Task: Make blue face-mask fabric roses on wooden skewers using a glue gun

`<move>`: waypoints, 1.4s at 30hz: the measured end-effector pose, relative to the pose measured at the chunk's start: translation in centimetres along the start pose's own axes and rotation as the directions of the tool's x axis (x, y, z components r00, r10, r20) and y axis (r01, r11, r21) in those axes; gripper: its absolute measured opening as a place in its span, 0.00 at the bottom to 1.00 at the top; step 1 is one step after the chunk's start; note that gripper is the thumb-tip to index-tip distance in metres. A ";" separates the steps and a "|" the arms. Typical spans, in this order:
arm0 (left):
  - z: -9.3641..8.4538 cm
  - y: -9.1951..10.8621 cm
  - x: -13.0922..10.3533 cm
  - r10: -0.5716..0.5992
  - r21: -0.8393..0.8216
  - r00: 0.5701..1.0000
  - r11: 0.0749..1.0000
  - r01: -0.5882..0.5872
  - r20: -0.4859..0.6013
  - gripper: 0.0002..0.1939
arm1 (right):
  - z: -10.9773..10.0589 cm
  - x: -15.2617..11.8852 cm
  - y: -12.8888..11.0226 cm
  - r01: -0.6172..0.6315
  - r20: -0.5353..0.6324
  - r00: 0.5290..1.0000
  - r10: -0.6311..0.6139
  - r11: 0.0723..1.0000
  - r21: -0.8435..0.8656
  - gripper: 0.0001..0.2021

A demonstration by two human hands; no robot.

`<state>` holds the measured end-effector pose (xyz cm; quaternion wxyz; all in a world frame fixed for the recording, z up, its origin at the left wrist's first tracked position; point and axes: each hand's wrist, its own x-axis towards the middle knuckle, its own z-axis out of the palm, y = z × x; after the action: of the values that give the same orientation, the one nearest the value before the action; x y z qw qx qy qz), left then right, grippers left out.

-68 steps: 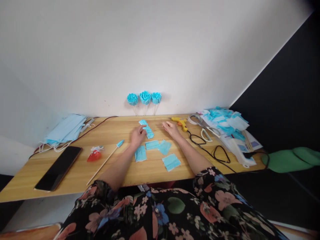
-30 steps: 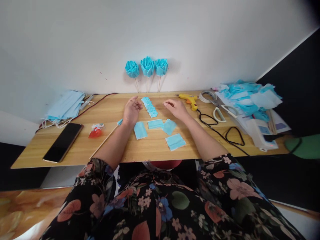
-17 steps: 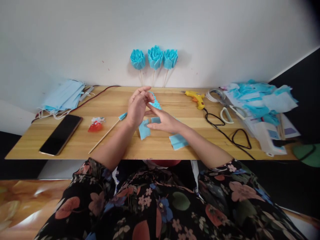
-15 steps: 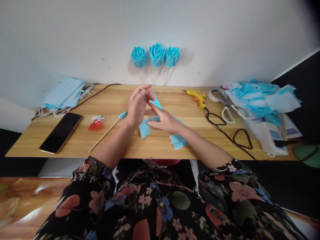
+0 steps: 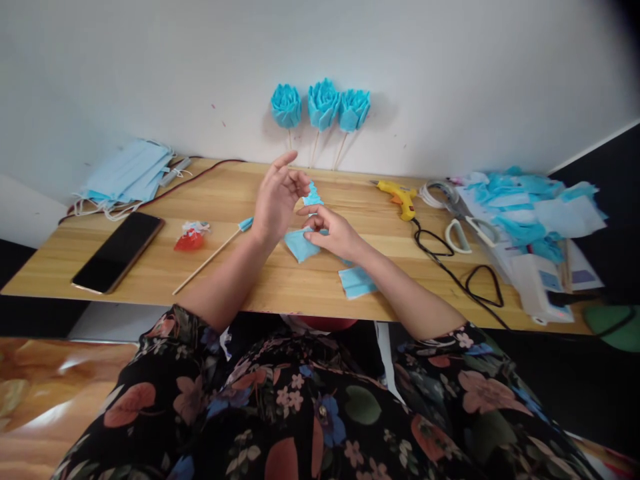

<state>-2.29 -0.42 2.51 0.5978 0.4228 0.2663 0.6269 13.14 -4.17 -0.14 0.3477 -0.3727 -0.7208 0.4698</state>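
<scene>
My left hand [image 5: 280, 199] is raised over the middle of the table, fingers apart and slightly curled, with nothing visible in it. Beside it on the right, my right hand [image 5: 334, 232] has its thumb and a finger at the edge of a light-blue fabric piece [image 5: 301, 247], gripping it. Another blue piece [image 5: 358, 283] lies below my right wrist. Behind both hands is a crinkled blue strip [image 5: 313, 194], partly hidden. A thin stick with a blue-wrapped tip [image 5: 206, 259] rests left of my left forearm.
Three blue flowers on sticks [image 5: 323, 105] lean against the wall. A phone [image 5: 119, 253], a red packet [image 5: 190, 239] and masks [image 5: 129, 175] occupy the left. Rightward are a yellow glue gun [image 5: 401, 197] with black cord, scissors [image 5: 457, 237], tape and blue scraps [image 5: 525, 207].
My right hand's fingers have curled in, and the blue piece by its thumb has turned and shifted right and back. My left hand's fingers have spread. The view has shifted slightly.
</scene>
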 end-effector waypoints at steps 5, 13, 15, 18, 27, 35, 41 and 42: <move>-1.6 -0.5 1.3 -0.177 -0.138 0.981 0.977 0.165 -0.076 0.19 | -1.7 0.0 0.5 0.003 -0.091 0.996 0.005 0.995 0.098 0.20; -1.0 -1.7 0.7 -0.302 0.053 0.953 0.952 0.300 0.034 0.17 | -4.2 0.2 0.7 0.025 -0.299 0.952 0.066 0.957 0.290 0.24; -0.7 -2.0 0.3 -0.307 0.136 0.949 0.946 0.295 0.072 0.18 | -4.4 0.3 0.9 0.017 -0.326 0.942 0.083 0.956 0.293 0.25; -0.5 -2.1 -0.1 -0.284 0.246 0.955 0.935 0.256 0.088 0.16 | -4.4 0.4 1.3 0.000 -0.349 0.932 0.097 0.964 0.267 0.25; -0.7 -2.2 0.0 -0.262 0.251 0.965 0.934 0.253 0.005 0.09 | -4.4 0.4 1.3 -0.033 -0.338 0.932 0.132 0.959 0.283 0.25; -0.7 -1.9 0.0 -0.282 0.156 0.959 0.949 0.276 0.022 0.11 | -4.6 0.4 1.1 -0.093 -0.278 0.936 0.215 0.915 0.393 0.27; -0.5 -1.7 0.0 -0.296 0.137 0.955 0.947 0.292 0.008 0.10 | -4.5 0.5 2.0 -0.095 -0.226 0.955 0.193 0.919 0.382 0.30; -0.5 -1.7 0.0 -0.297 0.136 0.955 0.946 0.294 0.004 0.10 | -4.4 0.6 2.2 -0.089 -0.232 0.956 0.182 0.929 0.360 0.30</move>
<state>-1.85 -0.04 0.83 0.6585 0.4249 0.3605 0.5059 17.11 -1.22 -0.66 0.4663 -0.4136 -0.5471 0.5587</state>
